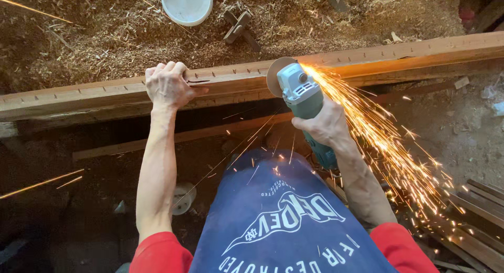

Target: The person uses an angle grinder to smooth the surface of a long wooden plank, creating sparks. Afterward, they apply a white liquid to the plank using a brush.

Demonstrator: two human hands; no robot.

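Note:
A long wooden beam (399, 55) with a row of small marks along its top runs across the view. My left hand (168, 86) grips its near edge at the left. My right hand (326, 125) holds a teal and grey angle grinder (300, 91); its disc (274, 76) touches the beam's top near the middle. Bright orange sparks (388, 147) stream from the disc toward the lower right, past my right forearm. A dark blue apron (283, 220) over red sleeves fills the bottom of the view.
Sawdust and wood shavings (105, 36) cover the ground beyond the beam. A white bowl (187, 5) and a dark wooden piece (239, 26) lie there. A thinner plank (210, 134) runs below the beam. Stacked wooden slats (472, 220) sit at the lower right.

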